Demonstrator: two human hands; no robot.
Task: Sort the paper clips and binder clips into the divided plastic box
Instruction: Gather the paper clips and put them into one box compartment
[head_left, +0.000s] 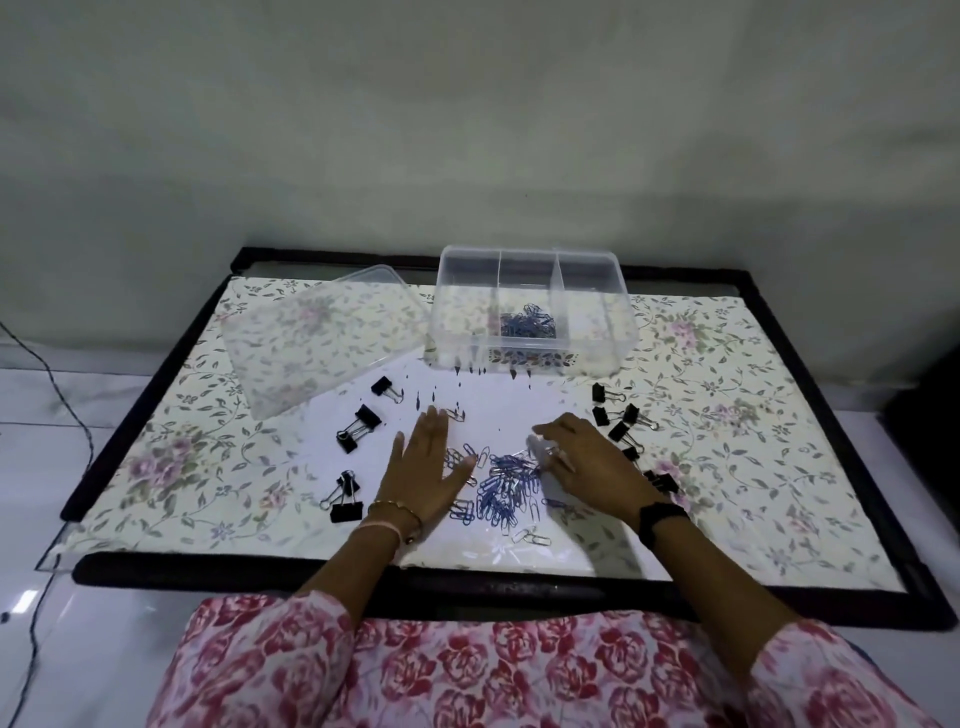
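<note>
Paper clips (506, 486) lie heaped on the table (727, 519) between the two hands, some touching the fingertips. Left hand (426, 470) rests flat beside the heap, fingers (434, 423) straight and spread, holding nothing. Right hand (587, 465) hovers over the heap's right edge, fingers (550, 431) loosely curved; whether it has hold of a clip I cannot tell. Binder clips (358, 428) lie scattered outside both hands. Beyond the fingertips stands the box (597, 343), blue clips in its middle compartment, its lid (322, 338) to the left.
</note>
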